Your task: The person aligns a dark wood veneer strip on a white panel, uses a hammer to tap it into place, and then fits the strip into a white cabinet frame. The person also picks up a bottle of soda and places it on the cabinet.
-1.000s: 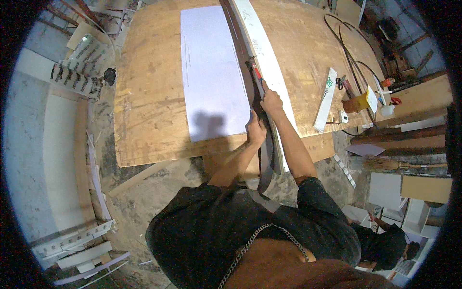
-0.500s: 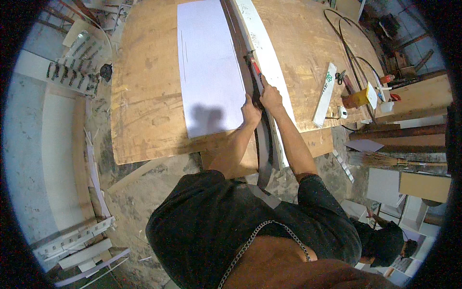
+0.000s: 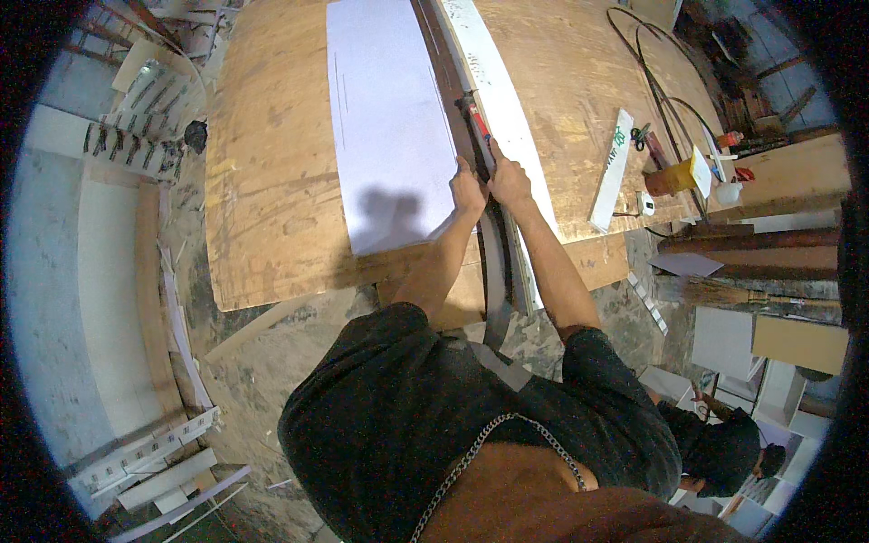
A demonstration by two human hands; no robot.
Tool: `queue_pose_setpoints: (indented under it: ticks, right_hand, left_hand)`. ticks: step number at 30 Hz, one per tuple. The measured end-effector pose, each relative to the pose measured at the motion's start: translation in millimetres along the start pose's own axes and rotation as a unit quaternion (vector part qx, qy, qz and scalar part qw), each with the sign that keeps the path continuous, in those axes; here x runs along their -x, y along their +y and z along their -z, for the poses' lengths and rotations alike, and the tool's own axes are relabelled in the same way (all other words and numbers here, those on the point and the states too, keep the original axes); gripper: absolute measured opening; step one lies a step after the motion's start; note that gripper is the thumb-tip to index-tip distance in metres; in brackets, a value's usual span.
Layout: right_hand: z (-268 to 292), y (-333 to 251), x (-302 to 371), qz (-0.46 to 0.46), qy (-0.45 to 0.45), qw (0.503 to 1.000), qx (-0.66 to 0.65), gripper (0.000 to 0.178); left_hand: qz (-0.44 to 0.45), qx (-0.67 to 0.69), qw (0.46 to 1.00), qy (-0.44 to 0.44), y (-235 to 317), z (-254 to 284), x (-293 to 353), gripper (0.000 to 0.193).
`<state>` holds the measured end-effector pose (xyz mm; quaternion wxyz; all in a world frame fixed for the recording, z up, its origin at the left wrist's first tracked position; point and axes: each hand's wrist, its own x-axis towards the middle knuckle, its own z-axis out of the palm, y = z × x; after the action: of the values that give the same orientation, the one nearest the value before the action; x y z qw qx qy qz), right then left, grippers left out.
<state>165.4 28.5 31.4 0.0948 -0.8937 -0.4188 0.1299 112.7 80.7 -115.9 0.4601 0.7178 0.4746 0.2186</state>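
My left hand is closed at the dark grey strip, thumb pointing away from me, right beside my other hand. My right hand grips a slim red-and-black hand tool, its forefinger stretched along it. The tool's far end rests over the strip; its exact kind is too small to tell. The strip runs along the edge of a long white board, and its loose end hangs past the table edge toward me. Left of my hands lies a large white panel with thin pencil-like lines.
On the wooden worktable, a white offcut, scissors, a tape measure and a yellowish container lie to the right. Black cable loops behind them. Another person is at the lower right, near white boxes.
My left hand has slid a little away from me along the strip. My right hand and the tool have hardly moved.
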Motion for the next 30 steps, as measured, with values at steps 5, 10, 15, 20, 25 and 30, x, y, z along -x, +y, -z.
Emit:
queue_pose_setpoints:
  ticks: [5, 10, 15, 20, 25, 30]
  right_hand:
    - [4.6, -7.1, 2.1, 0.003, -0.002, 1.000, -0.011, 0.078]
    - [2.8, -5.9, -1.4, 0.010, -0.009, 1.000, -0.017, 0.078]
    - [-4.5, 7.5, -6.9, -0.003, -0.008, 1.000, 0.013, 0.084]
    - [-4.7, 3.1, -6.5, 0.003, -0.009, 1.000, 0.011, 0.087]
    - [-5.0, 5.2, -8.5, -0.006, -0.008, 1.000, 0.013, 0.087]
    - [-4.6, 4.6, -1.5, 0.005, -0.009, 1.000, 0.000, 0.087]
  left_hand:
    - [-0.020, -0.003, 0.999, 0.042, 0.9, 3.0, -11.9, 0.071]
    - [-0.049, 0.020, 0.997, 0.062, 17.1, 18.1, 8.0, 0.070]
    - [-0.074, 0.068, 0.995, -0.004, 9.4, 17.2, 100.0, 0.070]
    - [-0.121, 0.047, 0.991, 0.041, -3.0, 10.5, 143.5, 0.065]
    - [-0.152, 0.040, 0.983, 0.098, 2.0, 3.5, 131.0, 0.056]
    - [-0.104, 0.080, 0.990, 0.054, 4.4, 9.2, 114.2, 0.057]
